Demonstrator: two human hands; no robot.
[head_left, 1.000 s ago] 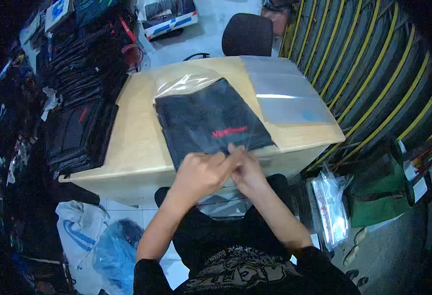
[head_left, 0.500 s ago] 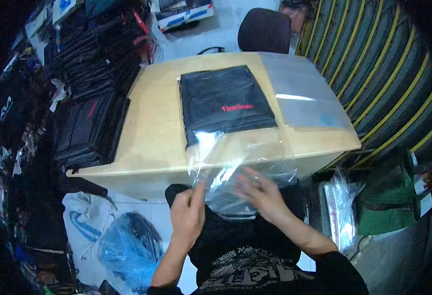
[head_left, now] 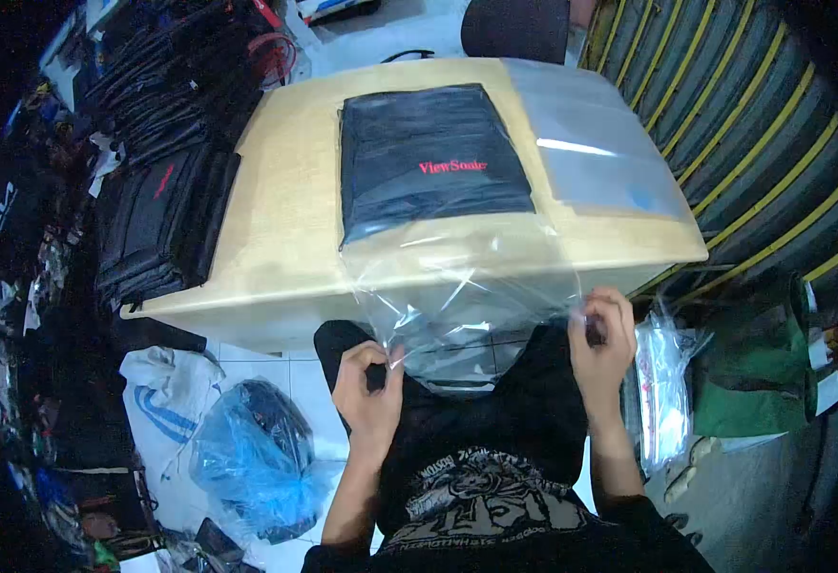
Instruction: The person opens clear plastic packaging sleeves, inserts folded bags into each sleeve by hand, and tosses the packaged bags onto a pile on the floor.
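A flat black ViewSonic bag (head_left: 424, 129) with red lettering lies on the table, inside a clear plastic bag (head_left: 467, 272). The plastic's loose end hangs over the near table edge toward my lap. My left hand (head_left: 369, 393) pinches its left corner between thumb and finger. At the opposite side, my right hand (head_left: 603, 349) grips the right edge of the same plastic, fingers curled. Between the hands the film is stretched out, slightly wrinkled and shiny.
Flat clear plastic sheets (head_left: 610, 143) lie on the right of the pale wooden table (head_left: 285, 191). Stacked black bags (head_left: 166, 224) stand at the left. A blue plastic bundle (head_left: 257, 458) and a white sack (head_left: 166, 387) are on the floor. Packaged plastic (head_left: 662, 401) sits at right.
My right hand has moved right, from the middle of the plastic bag to its right edge, and closed there. The bag's near end is now spread wider. The view has tilted slightly downward.
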